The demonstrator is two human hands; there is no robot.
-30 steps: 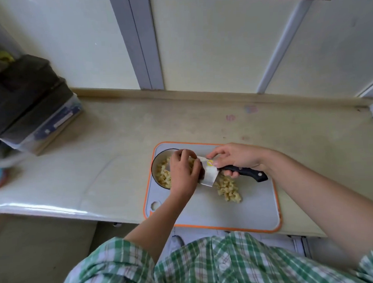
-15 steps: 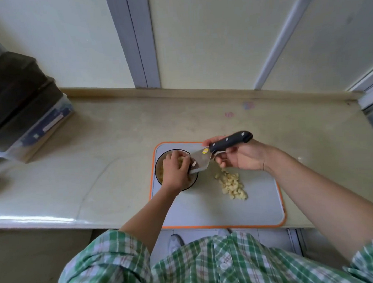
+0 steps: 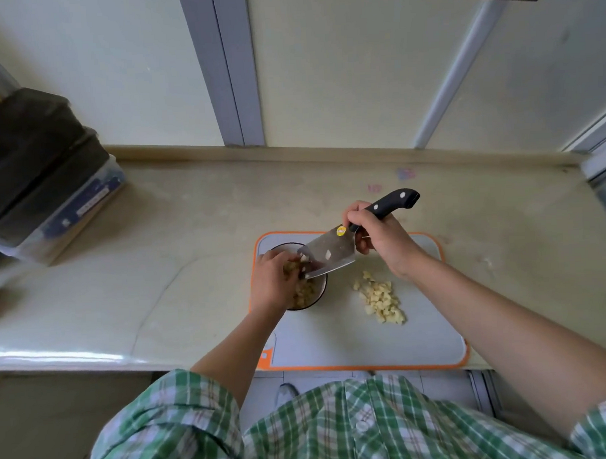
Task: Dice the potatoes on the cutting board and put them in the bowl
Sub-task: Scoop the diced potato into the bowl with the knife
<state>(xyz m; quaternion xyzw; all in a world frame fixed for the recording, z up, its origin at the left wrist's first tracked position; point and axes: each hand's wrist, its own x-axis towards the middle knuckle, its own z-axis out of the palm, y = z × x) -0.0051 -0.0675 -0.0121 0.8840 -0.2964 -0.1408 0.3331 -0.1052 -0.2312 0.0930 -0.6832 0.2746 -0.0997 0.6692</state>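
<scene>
Left hand (image 3: 271,283) and cleaver (image 3: 325,254) hide much of the bowl (image 3: 322,294).

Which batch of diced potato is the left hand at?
The dice in the bowl, under the left hand; the other pile lies apart on the cutting board.

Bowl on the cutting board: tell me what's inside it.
Diced potato lies in the bowl. The left hand and the cleaver cover much of it, so how full it is cannot be seen.
</scene>
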